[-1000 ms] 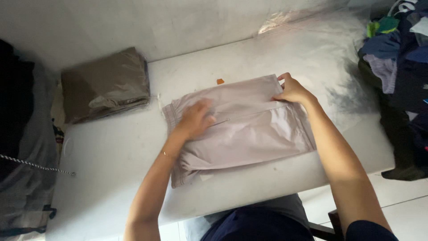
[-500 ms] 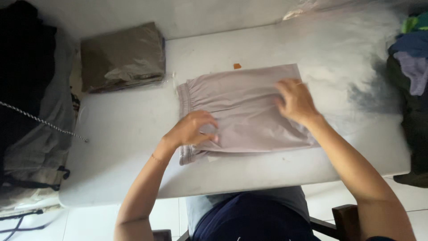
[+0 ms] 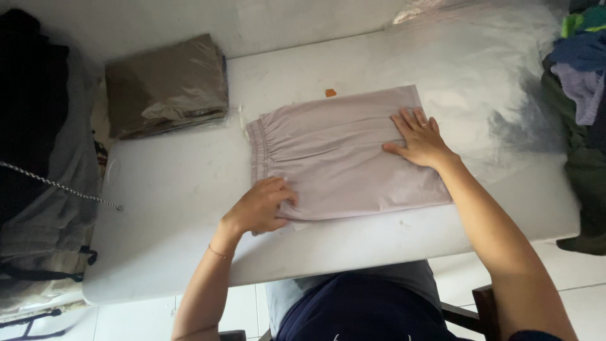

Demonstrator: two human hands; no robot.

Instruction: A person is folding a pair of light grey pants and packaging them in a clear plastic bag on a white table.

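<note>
A white table [image 3: 189, 183] fills most of the view, w/ pale floor tiles showing below its near edge and a grey wall along the far side. On it lies a pair of light taupe shorts [image 3: 341, 155], folded flat, elastic waistband to the person's left.

The left hand [image 3: 260, 207] sits at the near-left corner of the shorts, fingers [image 3: 278, 189] curled in and pinching the fabric edge (thumb side tucked under, so the exact grip can't be told). A thin bracelet [image 3: 219, 253] circles that wrist.

The right hand [image 3: 420, 137] lies palm-down on the far-right part of the shorts, fingers [image 3: 410, 118] spread wide and flat, holding nothing, just pressing the cloth; fingertips stop just short of the far edge.

Beyond the right fingertips, to their left, a small orange scrap [image 3: 331, 93] lies on the table just past the shorts' far edge. Well away from the left fingers, at the far-left corner, sits a folded olive-brown garment in a clear plastic bag [image 3: 165, 85]. Off the table's right end, past the right hand, is a heap of mixed clothes [image 3: 581, 69] (blue, green, lilac, dark). Left of the table hang dark and grey fabrics [image 3: 38, 158].
</note>
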